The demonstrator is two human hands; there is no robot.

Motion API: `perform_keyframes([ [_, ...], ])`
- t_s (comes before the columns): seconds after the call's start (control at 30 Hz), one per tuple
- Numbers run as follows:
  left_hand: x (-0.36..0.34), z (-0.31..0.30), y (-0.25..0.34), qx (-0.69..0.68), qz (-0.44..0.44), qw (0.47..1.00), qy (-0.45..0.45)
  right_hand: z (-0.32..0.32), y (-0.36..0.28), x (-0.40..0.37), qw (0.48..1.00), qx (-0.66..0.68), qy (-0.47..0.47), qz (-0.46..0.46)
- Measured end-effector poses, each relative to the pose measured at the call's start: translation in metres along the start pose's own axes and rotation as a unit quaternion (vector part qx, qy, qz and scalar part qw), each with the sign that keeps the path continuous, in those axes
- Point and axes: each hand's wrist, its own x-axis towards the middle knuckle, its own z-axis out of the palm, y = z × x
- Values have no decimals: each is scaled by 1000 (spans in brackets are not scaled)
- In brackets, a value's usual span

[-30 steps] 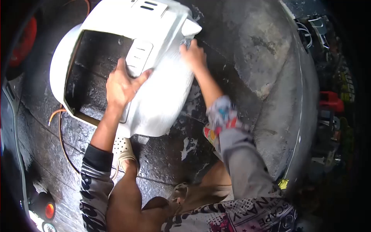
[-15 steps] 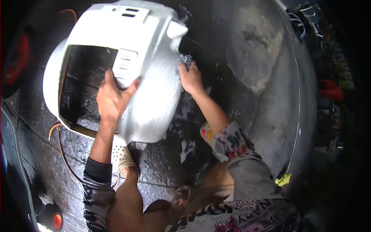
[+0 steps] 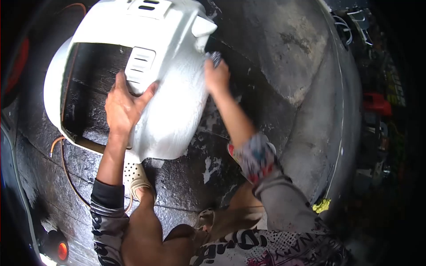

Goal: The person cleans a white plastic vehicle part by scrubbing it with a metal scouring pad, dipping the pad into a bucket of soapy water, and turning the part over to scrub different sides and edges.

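A large white moulded shell [image 3: 173,102], shaped like a scooter body panel, stands tilted over the dark floor with a big square opening on its left side. My left hand [image 3: 122,106] grips the rim of that opening beside a slotted vent [image 3: 140,64], thumb spread over the outer face. In my right hand [image 3: 217,76] is a silver scouring pad [image 3: 215,57], held close against the shell's right side under a pointed lug [image 3: 204,27]. My fingers partly cover the pad, and that hand is slightly blurred.
Dark, wet, worn floor [image 3: 177,186] surrounds my shoe [image 3: 134,177]. An orange hose [image 3: 66,168] runs along the left. A yellow cloth-like scrap [image 3: 321,205] lies at the right, near a red object [image 3: 377,103] among clutter. A round orange-red light [image 3: 62,251] shows at lower left.
My right hand has moved up along the shell's side with the scouring pad. The shell and my left hand appear shifted slightly up and left in view.
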Motion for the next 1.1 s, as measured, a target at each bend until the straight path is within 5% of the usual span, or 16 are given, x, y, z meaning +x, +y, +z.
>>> perform_keyframes([
  [0.07,-5,-3,3,13,-14,1000,-11,23,23,77,983,44,-64,168],
  [0.13,-6,1,-5,6,-6,1000,4,29,15,79,987,-85,-49,126],
  [0.27,-10,-3,5,48,-57,996,-55,-1,-28,-106,998,21,22,-51],
  [0.3,-3,-6,6,32,-58,997,-50,6,-28,-132,983,-65,76,-154],
  [0.4,-2,0,-5,23,-13,999,-20,15,-21,-92,930,-157,104,-316],
  [0.53,-1,-12,2,32,-53,995,-72,18,-83,-20,984,-153,-85,-45],
  [0.6,3,-10,-1,8,-74,994,-82,31,-55,-93,906,-254,98,-323],
  [0.67,1,-10,0,19,-77,993,-85,40,-56,-196,896,-226,-11,-382],
  [0.77,7,-9,-6,-20,-50,997,-63,37,-43,-181,873,-174,-42,-453],
  [0.83,4,-9,-10,-33,-61,994,-84,39,-64,-116,902,-178,7,-393],
  [0.87,1,-8,-15,-47,-49,995,-79,40,-76,-65,972,-152,-101,-150],
  [0.9,1,-10,-13,-28,-62,994,-81,25,-95,-49,966,66,-251,18],
  [0.93,1,-12,-9,-11,-68,994,-82,35,-76,-66,964,63,-259,23],
  [0.97,1,-10,-10,-11,-66,995,-77,49,-54,-90,979,-58,-85,-175],
  [1.0,6,-8,-12,-32,-77,993,-80,58,-51,-116,911,-171,106,-360],
  [1.1,14,1,-38,-270,-122,949,-108,57,-61,-205,921,-172,-27,-348],
])
